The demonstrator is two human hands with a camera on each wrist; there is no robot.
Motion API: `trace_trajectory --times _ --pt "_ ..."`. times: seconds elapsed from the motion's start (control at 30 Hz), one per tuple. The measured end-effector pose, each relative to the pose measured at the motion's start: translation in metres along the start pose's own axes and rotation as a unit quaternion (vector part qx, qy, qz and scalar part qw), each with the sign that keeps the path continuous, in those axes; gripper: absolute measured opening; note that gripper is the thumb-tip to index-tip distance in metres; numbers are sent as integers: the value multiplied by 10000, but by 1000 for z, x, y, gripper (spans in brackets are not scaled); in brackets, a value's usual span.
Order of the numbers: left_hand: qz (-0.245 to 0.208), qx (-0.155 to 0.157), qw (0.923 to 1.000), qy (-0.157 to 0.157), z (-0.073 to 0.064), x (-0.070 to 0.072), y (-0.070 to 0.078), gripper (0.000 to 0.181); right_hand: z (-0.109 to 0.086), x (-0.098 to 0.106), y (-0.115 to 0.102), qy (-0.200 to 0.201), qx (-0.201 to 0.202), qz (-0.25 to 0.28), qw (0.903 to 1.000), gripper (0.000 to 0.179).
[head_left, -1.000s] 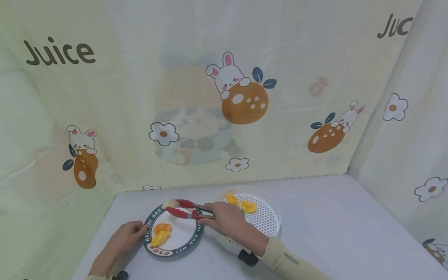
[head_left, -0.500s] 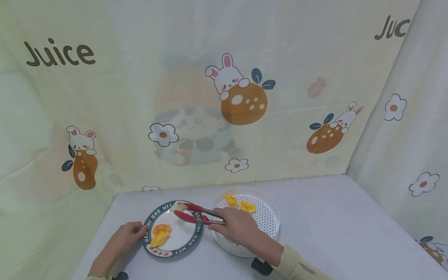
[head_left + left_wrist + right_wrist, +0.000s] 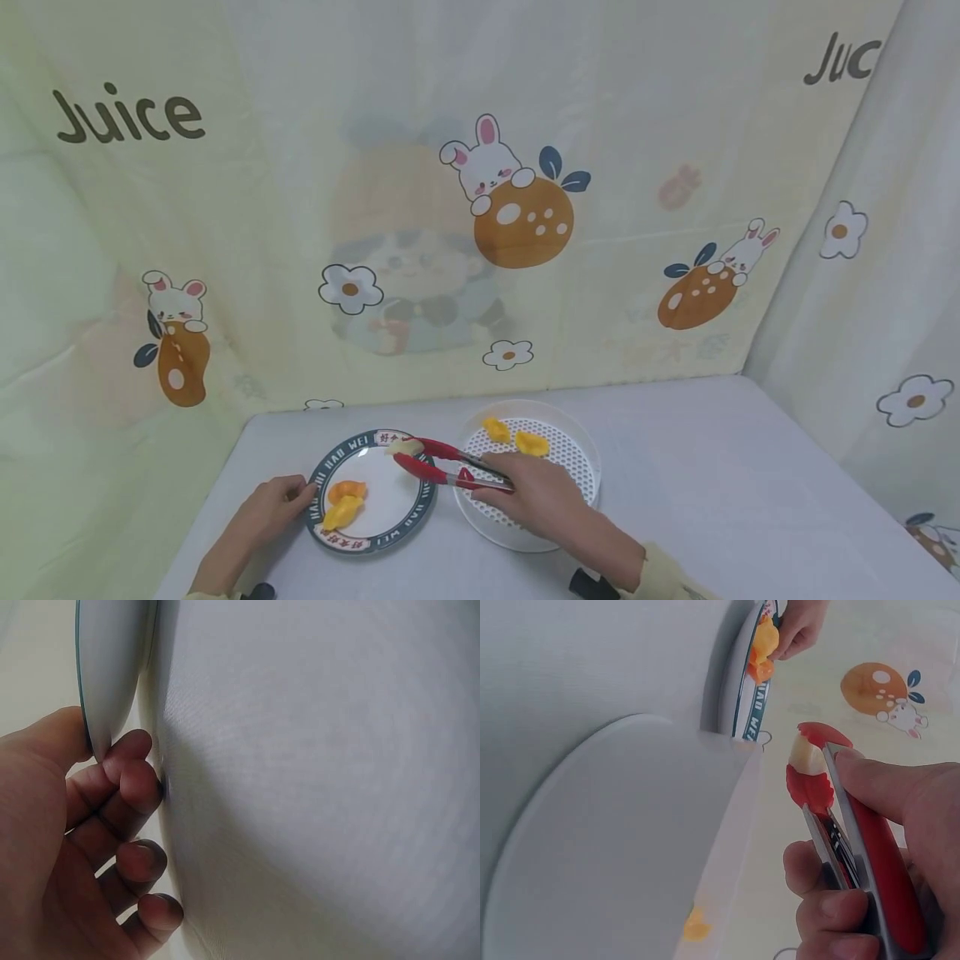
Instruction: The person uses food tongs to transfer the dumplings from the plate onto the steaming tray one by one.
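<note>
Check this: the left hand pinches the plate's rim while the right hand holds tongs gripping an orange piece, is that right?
Not quite: the piece in the tongs is pale cream, not orange, as the right wrist view shows. The left hand does pinch the plate's rim and the right hand holds the tongs.

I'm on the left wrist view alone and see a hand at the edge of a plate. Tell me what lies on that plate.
Observer: The head view shows an orange piece and a yellow piece lying close together on the plate, toward the side nearest the left hand.
Operator: Now tell me what else is being held.
Observer: The right hand grips a pair of tongs, with a pale piece caught between their red tips.
</note>
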State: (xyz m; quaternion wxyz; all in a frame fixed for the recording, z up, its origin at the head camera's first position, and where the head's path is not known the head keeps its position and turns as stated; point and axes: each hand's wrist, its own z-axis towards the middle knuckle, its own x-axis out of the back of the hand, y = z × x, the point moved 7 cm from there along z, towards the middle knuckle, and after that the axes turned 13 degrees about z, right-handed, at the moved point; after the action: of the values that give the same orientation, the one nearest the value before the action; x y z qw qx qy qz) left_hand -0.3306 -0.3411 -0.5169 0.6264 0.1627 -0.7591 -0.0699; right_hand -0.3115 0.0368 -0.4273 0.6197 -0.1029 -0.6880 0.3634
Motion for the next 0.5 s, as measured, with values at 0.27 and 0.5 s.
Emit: trace_trajectory --times 0.27,0.5 --pt "19 45 10000 -8 -1 -1 0 30 -13 12 17 27 -116 78 9999 58" --pt "-7 33 10000 -8 0 -1 1 29 -24 27 34 218 -469 130 9986 67"
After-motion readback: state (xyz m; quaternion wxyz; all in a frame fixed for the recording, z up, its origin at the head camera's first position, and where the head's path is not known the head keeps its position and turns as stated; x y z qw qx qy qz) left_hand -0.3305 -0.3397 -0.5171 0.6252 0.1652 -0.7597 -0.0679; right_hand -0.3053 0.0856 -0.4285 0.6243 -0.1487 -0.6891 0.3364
